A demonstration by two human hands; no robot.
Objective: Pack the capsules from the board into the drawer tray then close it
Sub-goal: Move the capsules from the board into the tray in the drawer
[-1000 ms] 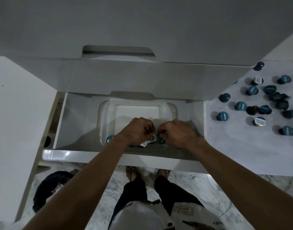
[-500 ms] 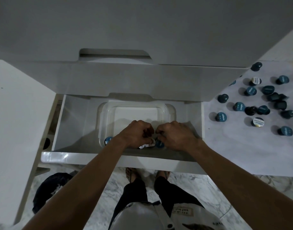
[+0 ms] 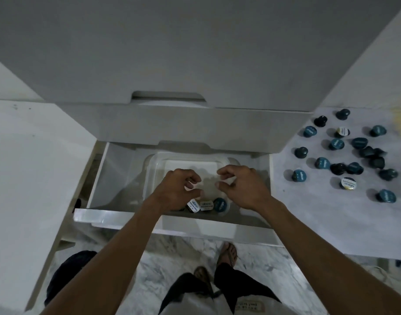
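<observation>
Both hands, left [image 3: 180,189] and right [image 3: 240,187], have let go and lifted, loosely curled and empty. Three capsules [image 3: 206,205] now sit in the tray [image 3: 154,164]; many wait on the board [image 3: 319,208].

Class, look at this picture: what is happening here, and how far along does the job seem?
A person stands at an open white drawer holding a clear plastic tray. A few small round coffee capsules, teal-lidded and white-lidded, sit along the tray's near edge. The left hand and right hand hover above them, fingers loosely curled, holding nothing. Many more scattered capsules wait on the pale board to the right, so packing has only begun.
</observation>
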